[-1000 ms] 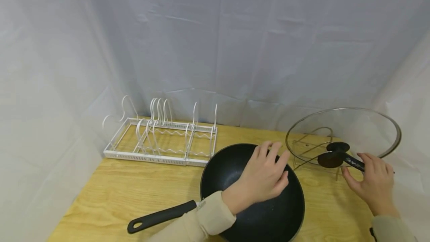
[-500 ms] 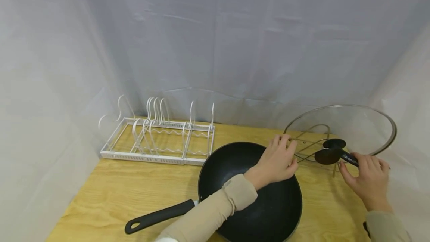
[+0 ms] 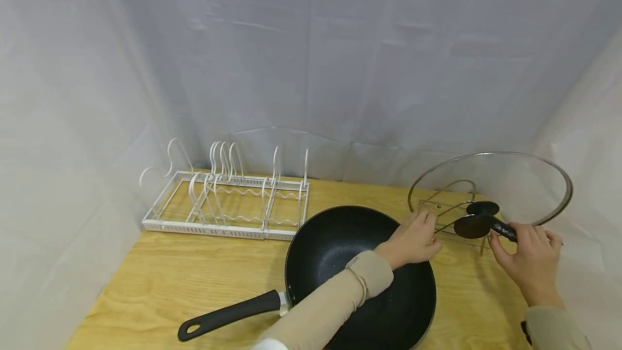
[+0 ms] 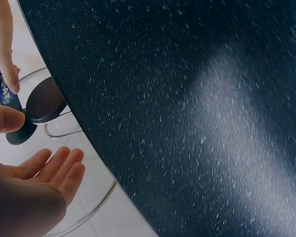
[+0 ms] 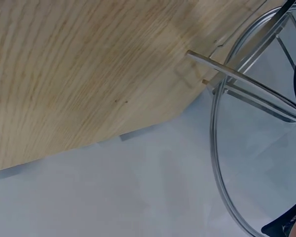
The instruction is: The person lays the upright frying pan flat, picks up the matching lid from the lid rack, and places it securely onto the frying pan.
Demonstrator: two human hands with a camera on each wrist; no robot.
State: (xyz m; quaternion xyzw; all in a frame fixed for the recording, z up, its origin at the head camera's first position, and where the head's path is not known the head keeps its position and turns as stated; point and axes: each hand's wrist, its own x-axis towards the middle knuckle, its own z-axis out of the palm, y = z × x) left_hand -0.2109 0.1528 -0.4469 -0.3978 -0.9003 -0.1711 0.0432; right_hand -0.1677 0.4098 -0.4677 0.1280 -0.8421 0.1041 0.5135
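Note:
A clear glass lid (image 3: pixel 522 177) with a metal rim stands tilted at the wire stand (image 3: pixel 452 209) on the right. My right hand (image 3: pixel 532 263) pinches the lid's black knob handle (image 3: pixel 502 228) between thumb and fingers. My left hand (image 3: pixel 413 236) reaches across the black wok (image 3: pixel 330 247) to its far right rim, close to the lid's lower left edge. In the left wrist view its fingers (image 4: pixel 59 170) are extended, with the thumb apart. The right wrist view shows the lid's rim (image 5: pixel 214 148) against the wire stand (image 5: pixel 256 84), with the right hand mostly out of frame.
A white wire rack (image 3: pixel 204 227) with upright loops stands at the back left of the wooden table (image 3: pixel 194 269). The wok's long handle (image 3: pixel 230 315) points left toward the front. White sheeting (image 3: pixel 340 69) hangs behind and at both sides.
My left hand has moved right over the wok, toward the lid's edge and the wire stand. The right hand stays on the knob handle; the view has shifted slightly.

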